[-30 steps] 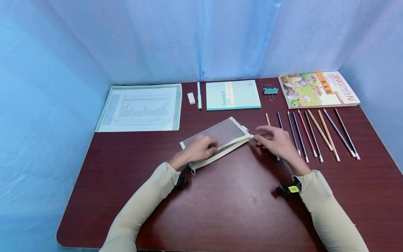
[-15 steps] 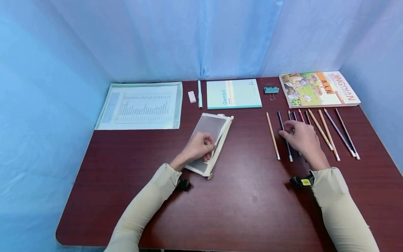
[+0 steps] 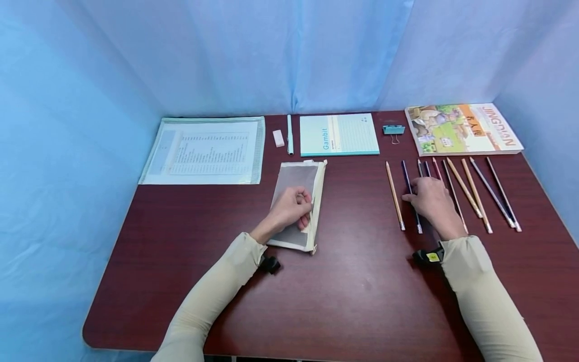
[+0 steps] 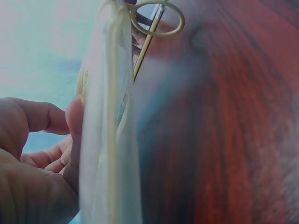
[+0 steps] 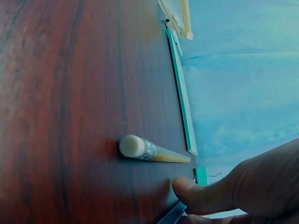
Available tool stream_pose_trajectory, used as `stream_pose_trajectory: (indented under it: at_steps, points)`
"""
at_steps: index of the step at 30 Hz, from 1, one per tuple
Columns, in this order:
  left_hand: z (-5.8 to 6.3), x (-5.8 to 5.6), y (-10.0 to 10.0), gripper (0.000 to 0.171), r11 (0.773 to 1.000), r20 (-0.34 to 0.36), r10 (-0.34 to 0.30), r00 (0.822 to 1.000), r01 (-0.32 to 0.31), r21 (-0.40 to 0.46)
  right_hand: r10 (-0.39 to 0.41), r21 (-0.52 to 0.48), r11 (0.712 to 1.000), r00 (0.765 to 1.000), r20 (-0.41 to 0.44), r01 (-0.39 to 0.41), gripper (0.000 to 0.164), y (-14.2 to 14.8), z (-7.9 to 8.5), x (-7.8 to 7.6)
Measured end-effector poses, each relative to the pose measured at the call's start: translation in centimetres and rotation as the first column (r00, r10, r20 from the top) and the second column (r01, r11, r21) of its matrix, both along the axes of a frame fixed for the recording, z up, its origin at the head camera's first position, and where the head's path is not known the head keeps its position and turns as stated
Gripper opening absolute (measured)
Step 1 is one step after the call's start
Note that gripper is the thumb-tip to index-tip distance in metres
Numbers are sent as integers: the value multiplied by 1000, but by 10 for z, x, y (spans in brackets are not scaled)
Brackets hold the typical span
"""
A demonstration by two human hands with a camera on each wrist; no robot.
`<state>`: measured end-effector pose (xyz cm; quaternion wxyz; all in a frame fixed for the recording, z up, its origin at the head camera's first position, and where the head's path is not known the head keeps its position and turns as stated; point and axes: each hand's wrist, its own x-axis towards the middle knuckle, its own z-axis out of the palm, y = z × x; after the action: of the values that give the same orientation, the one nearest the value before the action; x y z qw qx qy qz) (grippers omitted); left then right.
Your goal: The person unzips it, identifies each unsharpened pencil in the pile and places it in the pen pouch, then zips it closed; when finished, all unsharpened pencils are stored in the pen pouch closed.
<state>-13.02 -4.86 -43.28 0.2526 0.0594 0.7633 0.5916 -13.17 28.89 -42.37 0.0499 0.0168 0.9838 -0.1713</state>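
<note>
In the head view, the mesh pouch with cream trim (image 3: 295,176) lies with its long axis from 12 to 6 o'clock. A second ago it slanted from 8 to 2, with the right hand (image 3: 431,201) at its 2 o'clock corner. Its gaping side has swung from about 5 o'clock to 3, so it faces the pencils. The left hand (image 3: 289,207) pinches the pouch near that mouth. The right hand has crossed to the pencils, its thumb at a dark blue pencil (image 3: 406,176); an orange-wood pencil (image 3: 395,196) lies at its 9 o'clock. The work seems to have passed from settling the pouch to taking up pencils. The right hand hides parts of several pencils and most of its own fingers.

In the left wrist view, the pouch stands edge-on, its inside out of sight. The hand is at 8 o'clock, fingers bent against the pouch wall; a cream ring (image 4: 182,21) shows at 12.

In the right wrist view, the thumb touches the dark blue pencil at 5 o'clock. Both are cut by the lower edge, so I cannot tell whether the fingers grip it.
</note>
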Motion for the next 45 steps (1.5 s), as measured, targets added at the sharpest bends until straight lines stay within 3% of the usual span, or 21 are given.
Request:
stream_pose_trajectory:
  at_steps: [5,10,14,16,19,23,26,29,39,42,45]
  points:
    - [-1,0,-1,9,1000,-16,-7,1000,7,-1,-15,26,1000,998,59,13,30,-2,2,-1]
    - [-1,0,-1,8,1000,-12,-8,1000,8,-5,-10,11,1000,997,73,9,19,-1,12,-1]
    - [-1,0,-2,8,1000,-4,-6,1000,6,-4,26,-80,997,998,49,-22,29,-4,24,0]
    - [0,0,-2,9,1000,-4,-2,1000,2,-1,57,-183,982,995,80,-42,35,-11,27,0]
    - [0,0,-2,9,1000,-5,6,1000,-6,-1,121,-423,905,976,182,-33,43,-25,24,0]
    - [0,1,0,8,1000,-15,1,1000,-1,2,226,-685,728,931,288,34,47,-46,14,3]
    - [-1,1,1,7,1000,-24,1,1000,0,8,302,-773,633,903,306,51,47,-62,6,4]
    - [-1,1,1,7,1000,-29,6,1000,-6,14,349,-825,560,881,318,76,48,-78,-1,5]
    - [0,2,2,7,1000,-42,-1,999,3,29,392,-883,438,847,359,172,48,-112,-14,-1]
    - [1,3,3,7,999,-41,3,999,-2,37,379,-882,424,844,379,206,48,-119,-17,-4]
    - [2,4,4,8,999,-33,14,999,-12,42,343,-873,427,851,398,236,49,-126,-17,-7]
